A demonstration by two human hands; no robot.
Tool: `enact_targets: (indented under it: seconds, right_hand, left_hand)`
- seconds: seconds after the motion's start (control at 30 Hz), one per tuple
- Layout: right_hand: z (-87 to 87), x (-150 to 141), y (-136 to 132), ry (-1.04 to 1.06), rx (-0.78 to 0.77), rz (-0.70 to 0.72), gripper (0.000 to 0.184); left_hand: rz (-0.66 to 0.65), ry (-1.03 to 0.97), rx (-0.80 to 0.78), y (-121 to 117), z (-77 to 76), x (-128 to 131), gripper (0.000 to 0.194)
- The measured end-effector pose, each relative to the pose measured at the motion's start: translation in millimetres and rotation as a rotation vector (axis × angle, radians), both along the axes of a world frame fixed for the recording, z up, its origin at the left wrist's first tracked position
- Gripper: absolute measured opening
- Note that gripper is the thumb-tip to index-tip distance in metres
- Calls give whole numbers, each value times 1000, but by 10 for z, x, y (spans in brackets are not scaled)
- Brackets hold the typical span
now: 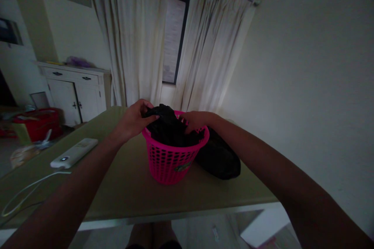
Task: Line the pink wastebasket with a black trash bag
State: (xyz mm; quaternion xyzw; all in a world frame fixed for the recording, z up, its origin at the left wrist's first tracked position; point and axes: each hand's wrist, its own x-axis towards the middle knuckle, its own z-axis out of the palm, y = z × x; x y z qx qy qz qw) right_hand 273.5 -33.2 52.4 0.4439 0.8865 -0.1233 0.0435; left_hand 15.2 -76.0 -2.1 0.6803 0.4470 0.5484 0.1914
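Note:
A pink perforated plastic basket [175,163] stands upright on the green-topped table [125,190]. Bunched inside it, and rising above its rim, is a black plastic bag [168,126]. My left hand [136,118] pinches the bag at the basket's left rim, thumb and fingers closed on the plastic. At the far right of the opening, my right hand [194,120] reaches down into the basket against the bag; its fingertips are partly hidden, so its grip is unclear. A second black bundle [220,157], apparently plastic too, lies on the table right of the basket, partly behind my right forearm.
A white power strip [74,152] and a white cable [32,186] lie on the table's left side. Beyond stand a white cabinet [77,93] and long curtains [140,39] by a window. A red bag [39,124] sits on the floor at left.

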Motion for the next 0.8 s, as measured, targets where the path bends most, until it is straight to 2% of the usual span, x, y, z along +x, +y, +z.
enact_targets:
  seconds: [0.07,0.1,0.13,0.2,0.23,0.27,0.37,0.43,0.47,0.5,0.57,0.63,0.67,0.73,0.8]
  right_hand:
    - [135,-25,-30,269,-8,127,70]
    - [173,-41,-36,371,12,194,66]
    - [188,-49,-29,428,65,243,55]
    - [152,-9,30,411,230,264,24]
    - [110,49,79,373,315,230,13]
    - [59,131,136,337,386,170,11]
    - [-91,432,269,321,500,-58,15]
    - [-155,565,257,401,513,-160,13]
    - [-172,588,212,465,506,-159,19]
    - [-178,582,146,535,493,-118,30]
    - [-167,515,-16,627,449,62,44]
    - [-137,455,-153,641,392,218,40]
    - [-122,457,-193,657,375,232,36]
    - [-103,548,-220,751,368,138,31]
    - [-108,741,-223,884,390,-16,24]
  left_hand:
    - [36,98,-2,-16,32,71,39]
    - [28,137,-4,-26,51,108,37]
    - [5,168,-7,-37,67,137,36]
    - [-15,194,-6,-52,73,145,37]
    - [11,187,0,-52,53,115,38]
    - [65,164,11,-44,15,63,39]
    - [258,-17,26,9,-182,-146,35]
    - [295,-151,22,39,-314,-222,30]
    - [293,-203,21,41,-353,-219,28]
    - [284,-243,20,32,-367,-188,28]
    - [244,-310,12,-16,-319,-74,31]
    - [162,-396,2,-84,-209,35,37]
    - [129,-459,17,-115,-154,60,38]
    - [117,-588,74,-158,-82,30,36]
    - [211,-661,127,-188,-81,-85,31]
